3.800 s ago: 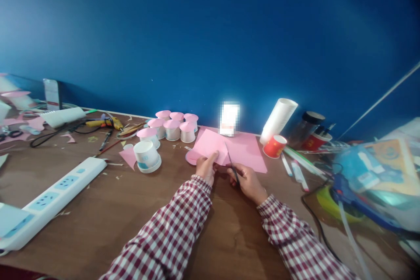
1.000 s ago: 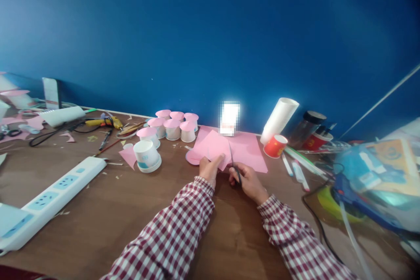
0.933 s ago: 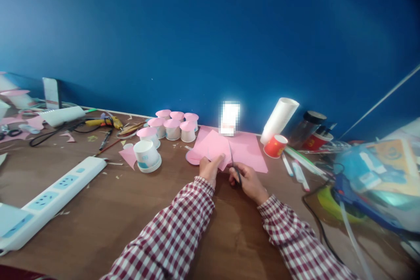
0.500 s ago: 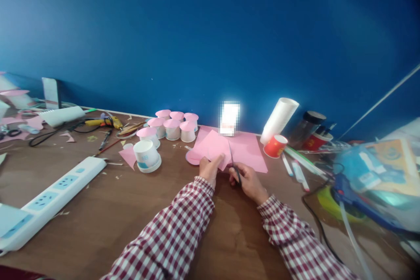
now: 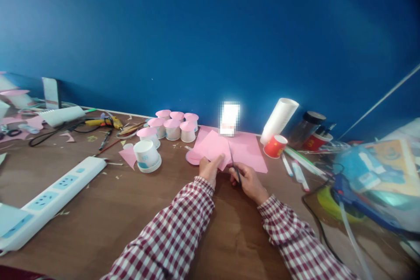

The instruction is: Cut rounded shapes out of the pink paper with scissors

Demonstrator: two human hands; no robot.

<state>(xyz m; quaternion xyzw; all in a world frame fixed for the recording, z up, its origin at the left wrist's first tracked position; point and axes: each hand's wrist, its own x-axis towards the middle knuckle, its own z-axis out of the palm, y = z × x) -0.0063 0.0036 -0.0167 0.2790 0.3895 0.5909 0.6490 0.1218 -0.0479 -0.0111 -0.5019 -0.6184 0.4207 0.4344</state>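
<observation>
My left hand (image 5: pixel 210 169) pinches a piece of pink paper (image 5: pixel 215 145) near its lower edge, thumb on top. Closed round the dark handles of a pair of scissors (image 5: pixel 238 176) is my right hand (image 5: pixel 248 180). The blades point away from me and lie along the right edge of the held paper. Beneath it, larger pink sheets (image 5: pixel 251 153) rest on the table against the wall. Left of the sheets stand several white paper cups topped with pink discs (image 5: pixel 172 124). Nearer to me is a plain white cup (image 5: pixel 145 153) on stacked rims.
A power strip (image 5: pixel 55 197) lies at the left, with a yellow glue gun (image 5: pixel 108 122) behind it. On the right are a leaning stack of white cups (image 5: pixel 278 120), a red cup (image 5: pixel 275 146), markers (image 5: pixel 300 176) and a blue glue gun (image 5: pixel 361 205). A blurred-out bright object (image 5: pixel 229 118) stands at the wall.
Hardly anything differs. Both hands keep their places on the paper and scissors; the scissors' handles have shifted very slightly.
</observation>
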